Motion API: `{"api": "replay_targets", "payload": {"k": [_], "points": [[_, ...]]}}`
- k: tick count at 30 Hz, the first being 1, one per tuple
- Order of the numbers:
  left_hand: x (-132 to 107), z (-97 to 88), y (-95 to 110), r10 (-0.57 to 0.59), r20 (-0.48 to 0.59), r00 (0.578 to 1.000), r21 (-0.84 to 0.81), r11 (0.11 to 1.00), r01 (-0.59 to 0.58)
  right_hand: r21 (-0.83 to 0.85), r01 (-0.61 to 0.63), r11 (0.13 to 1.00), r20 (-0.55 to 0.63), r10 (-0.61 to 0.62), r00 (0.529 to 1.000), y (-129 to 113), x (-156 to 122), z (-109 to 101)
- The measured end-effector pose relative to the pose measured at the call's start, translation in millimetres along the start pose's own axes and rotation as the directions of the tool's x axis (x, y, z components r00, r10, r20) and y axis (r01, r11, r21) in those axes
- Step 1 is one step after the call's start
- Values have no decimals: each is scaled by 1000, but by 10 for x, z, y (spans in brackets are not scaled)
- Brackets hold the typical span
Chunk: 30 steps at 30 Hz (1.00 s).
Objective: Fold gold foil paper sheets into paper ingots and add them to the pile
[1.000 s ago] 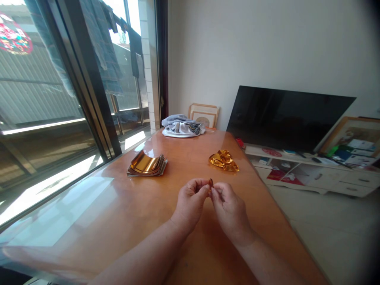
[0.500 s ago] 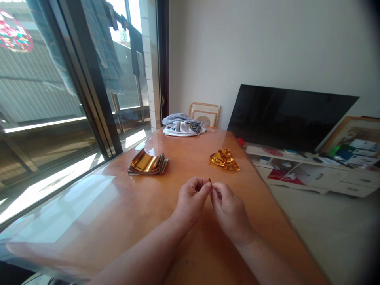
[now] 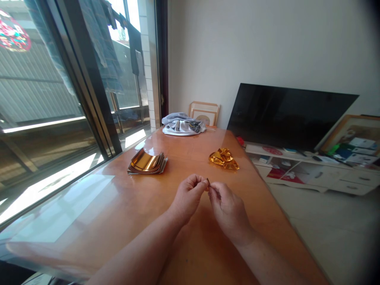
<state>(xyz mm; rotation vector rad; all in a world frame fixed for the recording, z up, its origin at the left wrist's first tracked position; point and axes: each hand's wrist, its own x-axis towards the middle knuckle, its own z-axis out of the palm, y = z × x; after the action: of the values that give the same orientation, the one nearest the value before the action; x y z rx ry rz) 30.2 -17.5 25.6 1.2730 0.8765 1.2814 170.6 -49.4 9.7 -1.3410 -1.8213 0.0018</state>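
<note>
My left hand [image 3: 189,196] and my right hand [image 3: 227,206] meet above the middle of the table, fingers closed in pinches. Between their fingertips is a small piece of gold foil paper [image 3: 208,182]; only a thin dark edge of it shows, the rest is hidden by the fingers. Beyond my left hand lies a stack of gold foil paper [image 3: 147,162], its sheets curling up at the sides. A crumpled heap of gold foil [image 3: 224,159] rests past my right hand, near the table's right edge.
The brown wooden table [image 3: 133,213] stretches away from me. A bundle of grey cloth [image 3: 182,124] lies at its far end, before framed pictures [image 3: 204,111]. To the right stand a large television [image 3: 291,118] and a low white cabinet [image 3: 323,174]. A glass sliding door [image 3: 97,79] is on the left.
Both hands have shifted very slightly, and the fingertips have moved a little apart around the small piece of foil paper. The stack and the crumpled foil stay where they were.
</note>
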Motion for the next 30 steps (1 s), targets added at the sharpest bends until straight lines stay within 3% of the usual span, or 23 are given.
{"api": "replay_targets", "payload": {"k": [6, 11, 20, 24, 30], "points": [[5, -1, -11, 11, -32, 999, -15, 1000, -12, 19, -21, 1000, 19, 20, 1000, -15, 0, -8], [16, -24, -31, 10, -9, 1000, -20, 1000, -10, 150, -84, 985, 33, 80, 996, -20, -9, -29], [39, -72, -49, -53, 84, 995, -112, 992, 63, 450, -211, 868, 91, 190, 978, 43, -29, 14], [15, -43, 12, -64, 167, 984, -155, 984, 91, 524, -236, 818, 106, 212, 971, 27, -6, -13], [-5, -20, 48, -45, 159, 986, -161, 984, 71, 573, -277, 771, 137, 243, 960, 23, 10, -12]]}}
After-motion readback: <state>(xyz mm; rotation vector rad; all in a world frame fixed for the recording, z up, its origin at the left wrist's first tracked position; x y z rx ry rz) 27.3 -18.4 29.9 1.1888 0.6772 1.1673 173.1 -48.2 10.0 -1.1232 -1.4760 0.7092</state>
